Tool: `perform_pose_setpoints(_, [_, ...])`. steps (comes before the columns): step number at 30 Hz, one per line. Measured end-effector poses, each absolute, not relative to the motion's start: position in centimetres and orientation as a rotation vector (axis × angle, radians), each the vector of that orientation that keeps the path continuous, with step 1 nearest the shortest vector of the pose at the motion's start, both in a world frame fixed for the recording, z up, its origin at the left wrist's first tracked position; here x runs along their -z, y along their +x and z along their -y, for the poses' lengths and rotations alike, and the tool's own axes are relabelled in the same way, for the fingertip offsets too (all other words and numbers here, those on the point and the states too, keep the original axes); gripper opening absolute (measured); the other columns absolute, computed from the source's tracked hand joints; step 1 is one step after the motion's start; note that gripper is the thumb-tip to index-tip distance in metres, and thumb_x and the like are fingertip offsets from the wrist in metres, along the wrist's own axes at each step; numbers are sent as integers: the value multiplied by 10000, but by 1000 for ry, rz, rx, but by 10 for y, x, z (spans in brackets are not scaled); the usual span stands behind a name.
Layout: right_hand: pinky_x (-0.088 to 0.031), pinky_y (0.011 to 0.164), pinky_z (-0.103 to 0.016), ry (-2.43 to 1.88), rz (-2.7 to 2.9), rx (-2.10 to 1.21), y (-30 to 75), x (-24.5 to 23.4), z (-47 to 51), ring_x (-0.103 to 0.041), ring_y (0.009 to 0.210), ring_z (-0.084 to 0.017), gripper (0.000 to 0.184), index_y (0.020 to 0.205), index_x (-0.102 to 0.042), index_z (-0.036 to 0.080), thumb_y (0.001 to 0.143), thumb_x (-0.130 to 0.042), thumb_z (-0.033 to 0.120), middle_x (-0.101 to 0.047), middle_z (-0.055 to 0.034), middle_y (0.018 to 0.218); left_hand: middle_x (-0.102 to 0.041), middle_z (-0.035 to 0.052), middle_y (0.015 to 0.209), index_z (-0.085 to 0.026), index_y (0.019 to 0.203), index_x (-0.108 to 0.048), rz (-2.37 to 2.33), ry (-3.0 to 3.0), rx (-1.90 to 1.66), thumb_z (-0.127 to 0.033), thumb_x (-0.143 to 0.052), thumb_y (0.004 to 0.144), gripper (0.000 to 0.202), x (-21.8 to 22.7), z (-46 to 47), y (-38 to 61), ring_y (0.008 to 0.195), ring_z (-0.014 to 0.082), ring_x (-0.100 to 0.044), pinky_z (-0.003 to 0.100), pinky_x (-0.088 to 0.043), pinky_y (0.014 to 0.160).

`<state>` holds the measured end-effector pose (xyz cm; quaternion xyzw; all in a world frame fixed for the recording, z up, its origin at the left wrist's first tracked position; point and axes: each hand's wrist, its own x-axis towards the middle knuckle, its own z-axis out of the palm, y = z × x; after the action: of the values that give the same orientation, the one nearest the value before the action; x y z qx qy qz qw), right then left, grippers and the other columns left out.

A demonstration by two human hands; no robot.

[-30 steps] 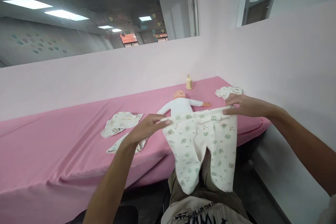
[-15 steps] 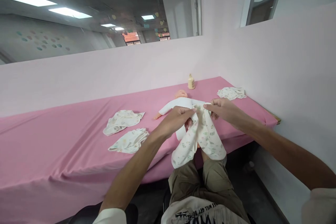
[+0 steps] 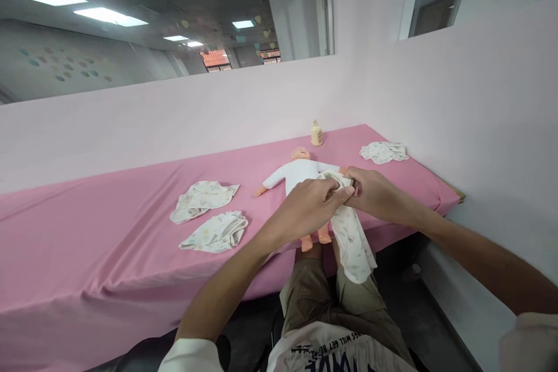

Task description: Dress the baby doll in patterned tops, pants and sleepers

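Both my hands are close together over the front edge of the bed, gripping small white printed baby pants [image 3: 352,247] by the top. My left hand [image 3: 316,203] is closed on the waist end, its thumb reaching toward the right. My right hand [image 3: 375,193] pinches the same cloth just beside it. One pant leg hangs down over my lap; the other is bunched up or hidden by my left hand. Behind the hands a baby doll [image 3: 299,170] in a white top lies on its back, bare feet toward me, its middle partly covered by my left hand.
A pink sheet [image 3: 131,232] covers the bed. Two folded printed cloths, an upper one [image 3: 204,199] and a lower one [image 3: 217,232], lie left of the doll. Another printed cloth [image 3: 383,152] lies at the far right. A pale yellow bottle [image 3: 316,133] stands by the wall.
My hands have come together, and my left hand has turned over toward the right. The pants, earlier held spread with both legs hanging, now show one hanging leg. The doll's feet have come into view.
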<state>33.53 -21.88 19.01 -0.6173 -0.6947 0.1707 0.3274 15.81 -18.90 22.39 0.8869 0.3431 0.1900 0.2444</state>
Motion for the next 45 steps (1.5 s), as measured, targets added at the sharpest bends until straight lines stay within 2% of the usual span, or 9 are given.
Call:
perform_pose_setpoints(3, [-280, 552, -249, -1533, 1849, -480, 342, -196, 222, -401, 602, -109, 150, 700, -441, 203, 736, -584, 234, -486, 40, 654, -633, 28, 1002, -225, 1151, -568, -1052, 2270, -867, -540, -507, 894, 412, -207, 188, 143, 913, 185, -582, 307, -436, 776])
perform_pose_setpoints(8, [-341, 574, -234, -1280, 1710, -734, 351, -216, 230, -487, 657, -113, 110, 767, -508, 192, 762, -608, 237, -542, 21, 719, -430, 126, 1449, -259, 1432, -333, -769, 1688, -1027, -490, -746, 728, 849, -118, 182, 143, 1287, 282, -464, 399, -438, 1008])
perform_pose_setpoints(11, [-415, 640, -245, -1111, 1527, -831, 353, -223, 230, -563, 757, -138, 159, 850, -553, 191, 768, -648, 290, -610, -5, 805, -519, 143, 1396, -226, 1399, -413, -512, 1317, -859, -454, -807, 667, 862, -66, 192, 161, 1277, 326, -497, 459, -437, 1038])
perform_pose_setpoints(14, [-453, 664, -260, -1059, 1351, -873, 360, -218, 223, -590, 774, -145, 218, 878, -572, 193, 757, -685, 335, -631, -10, 817, -649, 122, 1239, -194, 1205, -598, -566, 1133, -800, -369, -805, 696, 576, -45, 206, 174, 1171, 324, -589, 495, -451, 1026])
perform_pose_setpoints(17, [-475, 668, -274, -1145, 1207, -907, 375, -204, 211, -596, 740, -143, 228, 861, -575, 190, 750, -704, 342, -638, -16, 797, -698, 121, 1137, -166, 1094, -657, -525, 1035, -743, -325, -800, 705, 443, -51, 215, 174, 1074, 319, -645, 512, -474, 994])
perform_pose_setpoints(24, [-501, 708, -323, -1567, 1196, -1100, 417, -129, 204, -599, 712, -163, 341, 737, -543, 182, 741, -701, 484, -639, -39, 756, -721, 116, 982, -126, 1100, -603, -546, 976, -726, -267, -838, 637, 538, -97, 215, 155, 864, 241, -693, 373, -544, 813])
perform_pose_setpoints(29, [-501, 895, -406, -1613, 1436, -1028, 418, -90, 237, -606, 1039, -247, 489, 1060, -567, 194, 777, -644, 586, -626, -109, 1139, -681, 77, 1000, -160, 1113, -555, -629, 1346, -549, -326, -779, 724, 478, -137, 207, 141, 886, 209, -651, 319, -518, 755])
perform_pose_setpoints(37, [-296, 1141, -517, -1310, 1850, -969, 357, -118, 271, -300, 1413, -354, 1015, 1502, -303, 242, 660, -785, 543, -328, -123, 1546, -562, 5, 837, -184, 882, -508, -820, 2314, -189, -424, -512, 897, 240, -173, 205, 142, 752, 161, -502, 276, -362, 635])
perform_pose_setpoints(45, [-467, 993, -436, -1146, 1462, -1354, 317, -109, 263, -553, 1202, -291, 769, 1390, -458, 225, 714, -784, 391, -617, -89, 1270, -533, -21, 734, -207, 1006, -478, -859, 2151, -465, -377, -460, 913, 194, -169, 216, 152, 620, 142, -484, 240, -321, 563])
